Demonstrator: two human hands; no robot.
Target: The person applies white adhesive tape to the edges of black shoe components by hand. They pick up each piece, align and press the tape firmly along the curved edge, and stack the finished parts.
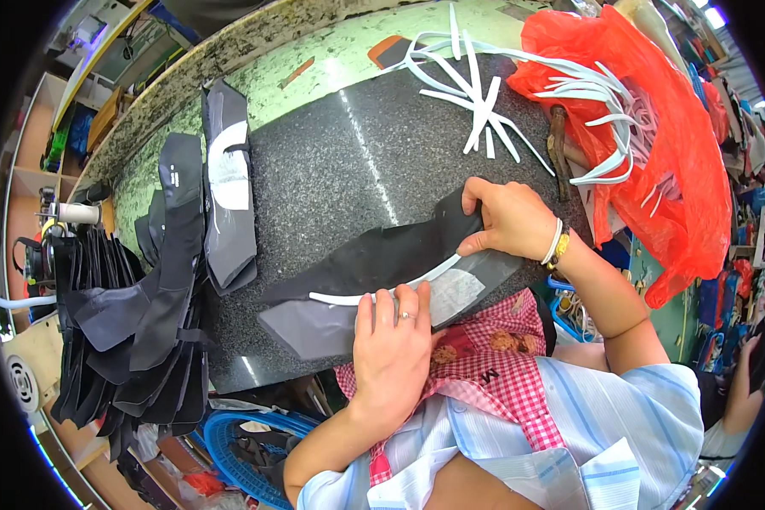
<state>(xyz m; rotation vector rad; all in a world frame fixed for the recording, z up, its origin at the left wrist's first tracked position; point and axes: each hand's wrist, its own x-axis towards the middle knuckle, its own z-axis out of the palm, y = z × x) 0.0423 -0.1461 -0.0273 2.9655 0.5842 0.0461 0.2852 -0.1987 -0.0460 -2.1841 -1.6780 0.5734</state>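
Note:
A dark fabric piece point(382, 255) lies across the stone slab, its black upper part spread beyond a grey lower panel point(310, 327) with a pale oval patch. Along the line between them runs a narrow white strip point(336, 299). My left hand point(395, 344) rests on the grey panel, fingers stretched out flat, their tips at the strip. At the piece's right end my right hand point(514, 219) is closed, thumb and curled fingers gripping the black material. The thumb tip is beside the strip's right end; whether it touches the strip is hard to make out.
More white strips point(483, 106) lie loose at the slab's far right, by a red plastic bag point(697, 170) of strips. A short brown stick point(559, 149) is near it. Dark cut pieces point(229, 187) lie left; a stack point(93, 280) hangs beyond. A blue basket point(229, 442) is below.

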